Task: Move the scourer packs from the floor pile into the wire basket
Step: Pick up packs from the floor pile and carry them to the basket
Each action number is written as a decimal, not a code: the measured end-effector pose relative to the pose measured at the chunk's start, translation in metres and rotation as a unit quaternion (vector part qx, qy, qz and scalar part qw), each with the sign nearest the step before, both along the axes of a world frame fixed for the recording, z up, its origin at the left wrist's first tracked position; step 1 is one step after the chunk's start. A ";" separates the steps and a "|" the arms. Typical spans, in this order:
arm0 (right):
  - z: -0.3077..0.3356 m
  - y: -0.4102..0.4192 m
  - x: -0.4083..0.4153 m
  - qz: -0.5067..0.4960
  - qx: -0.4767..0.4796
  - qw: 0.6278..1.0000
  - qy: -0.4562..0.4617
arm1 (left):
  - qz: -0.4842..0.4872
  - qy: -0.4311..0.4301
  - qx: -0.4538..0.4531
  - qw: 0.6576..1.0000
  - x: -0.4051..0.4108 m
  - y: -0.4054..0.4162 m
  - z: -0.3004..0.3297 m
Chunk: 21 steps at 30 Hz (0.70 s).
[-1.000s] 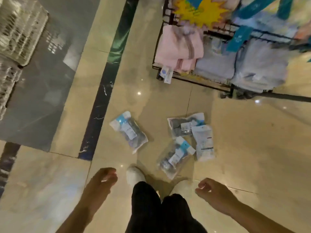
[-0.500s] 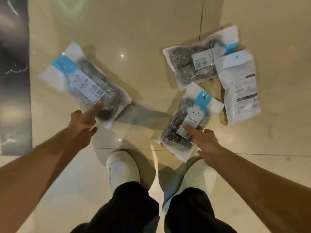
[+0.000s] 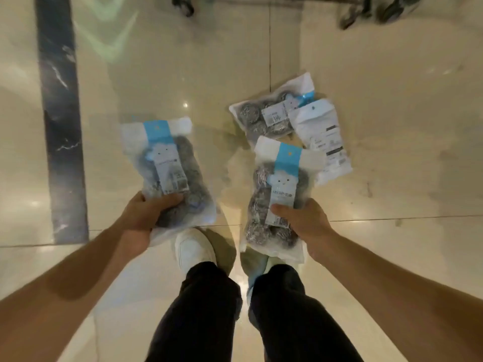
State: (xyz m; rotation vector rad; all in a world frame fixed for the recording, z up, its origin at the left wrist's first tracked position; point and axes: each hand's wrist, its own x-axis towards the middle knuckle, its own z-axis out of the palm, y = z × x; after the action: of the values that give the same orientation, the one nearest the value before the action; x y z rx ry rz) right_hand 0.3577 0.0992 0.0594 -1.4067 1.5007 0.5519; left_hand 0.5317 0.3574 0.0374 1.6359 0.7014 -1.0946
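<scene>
My left hand (image 3: 143, 215) grips a clear pack of steel scourers with a blue header (image 3: 167, 163) by its lower end, lifted off the floor. My right hand (image 3: 303, 223) grips a second, similar scourer pack (image 3: 277, 194) the same way, thumb across its label. Two more packs lie on the floor beyond it: one showing its scourers and a white label (image 3: 264, 116), and one turned white side up (image 3: 324, 137), overlapping it. The wire basket's body is out of view.
Glossy beige floor tiles with a dark marble strip (image 3: 61, 121) at the left. Black rack feet and wheels (image 3: 183, 6) show along the top edge. My white shoes (image 3: 193, 249) and dark trousers stand directly below the packs.
Both hands went from touching the packs on the floor to gripping one each and lifting them. The view has drawn back upward a little.
</scene>
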 end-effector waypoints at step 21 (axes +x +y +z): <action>0.616 -0.069 -0.062 -0.017 -0.057 0.950 -0.306 | -0.180 -0.166 -0.157 0.957 -0.093 -0.070 0.614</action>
State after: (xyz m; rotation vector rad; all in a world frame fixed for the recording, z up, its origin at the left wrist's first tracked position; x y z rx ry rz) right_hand 0.2957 0.0299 0.6758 -1.4603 1.0579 -0.0116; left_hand 0.4390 0.2873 0.6516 1.6454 0.0027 -1.0798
